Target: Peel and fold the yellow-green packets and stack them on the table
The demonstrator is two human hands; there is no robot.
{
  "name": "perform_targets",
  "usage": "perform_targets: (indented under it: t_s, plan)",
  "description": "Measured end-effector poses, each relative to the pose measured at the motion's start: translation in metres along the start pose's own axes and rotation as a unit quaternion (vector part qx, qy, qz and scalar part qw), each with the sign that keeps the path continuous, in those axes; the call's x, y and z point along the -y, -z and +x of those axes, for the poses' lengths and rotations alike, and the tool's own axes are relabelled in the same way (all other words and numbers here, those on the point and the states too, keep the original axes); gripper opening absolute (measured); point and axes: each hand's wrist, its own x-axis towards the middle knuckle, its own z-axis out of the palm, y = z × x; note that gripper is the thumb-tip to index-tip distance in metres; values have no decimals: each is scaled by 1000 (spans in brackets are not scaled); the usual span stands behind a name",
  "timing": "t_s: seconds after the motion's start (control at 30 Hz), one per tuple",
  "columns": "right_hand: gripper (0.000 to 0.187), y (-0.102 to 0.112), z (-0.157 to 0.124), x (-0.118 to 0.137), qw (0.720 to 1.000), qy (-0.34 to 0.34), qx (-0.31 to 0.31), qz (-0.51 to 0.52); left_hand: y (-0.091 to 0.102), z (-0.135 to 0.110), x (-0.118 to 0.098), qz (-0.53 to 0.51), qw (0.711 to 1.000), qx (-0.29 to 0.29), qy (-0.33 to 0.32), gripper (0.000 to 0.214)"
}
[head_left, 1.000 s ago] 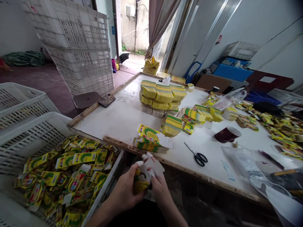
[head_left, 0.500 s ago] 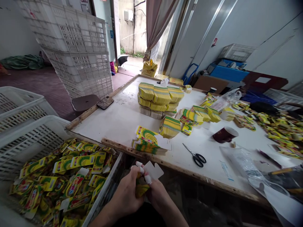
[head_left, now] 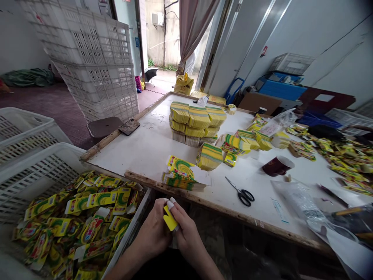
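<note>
Below the table's near edge my left hand [head_left: 153, 233] and my right hand [head_left: 186, 231] are pressed together around a small yellow carton [head_left: 169, 219]. Both have their fingers closed on it, with white-taped fingertips on top. The carton looks folded, only one yellow face showing. Just above my hands, a stack of flat yellow-green carton blanks [head_left: 182, 174] lies at the table edge. To my left a white plastic crate [head_left: 43, 167] holds several folded yellow cartons [head_left: 78, 217].
On the white table [head_left: 145, 144] are tall bundles of blanks [head_left: 196, 122], black scissors [head_left: 241, 192], a dark red cup [head_left: 277, 166], a phone [head_left: 129, 126] and plastic bags [head_left: 303, 202]. Loose cartons [head_left: 344, 159] cover the right side. Stacked white crates [head_left: 93, 58] stand behind.
The white flaps that stuck up from the carton have been folded in. My hands have closed tighter around it, and it now shows as a small yellow block.
</note>
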Motion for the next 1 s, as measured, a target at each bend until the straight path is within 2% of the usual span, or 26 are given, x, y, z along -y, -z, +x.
perform_targets:
  t_s: [0.07,0.13,0.2,0.3,0.37,0.47,0.53,0.6,0.7,0.77,0.8,0.83,0.9,0.97,1.0]
  plan:
    - [63,4,1,-8,999,11,-38,-22,5,-1,0,21,999,-20,38,61]
    - [64,9,3,-13,998,29,-41,-46,12,-3,0,27,998,-16,63,55]
    - [61,14,4,-13,996,48,-8,-69,18,-5,1,19,998,-6,57,48]
    - [41,24,9,-5,994,52,31,-92,26,-6,4,18,999,-10,24,47]
    - [28,33,14,2,994,48,50,-85,30,-5,5,18,1000,-13,18,49]
    - [18,47,23,13,993,35,104,-53,35,-3,2,15,1000,-3,21,52]
    - [18,48,26,17,993,11,109,-43,36,-1,-1,20,1000,1,13,52]
    - [20,42,26,19,996,-15,78,-41,36,0,-2,32,999,-2,5,51]
    - [41,32,27,19,999,-5,36,-39,41,-3,6,65,998,-20,10,51]
    - [61,34,34,18,1000,9,-3,-30,50,-11,20,99,994,-50,22,53]
    - [63,38,40,17,999,8,-38,-34,57,-15,29,123,988,-82,33,56]
    - [60,45,47,15,996,0,-78,-49,65,-20,38,149,980,-125,50,59]
    - [41,60,65,9,981,-20,-152,-123,79,-30,55,206,944,-232,111,79]
    - [38,73,82,0,964,-35,-167,-206,88,-37,66,209,913,-299,182,96]
    - [38,77,88,-5,959,-39,-165,-226,90,-39,68,186,908,-312,208,99]
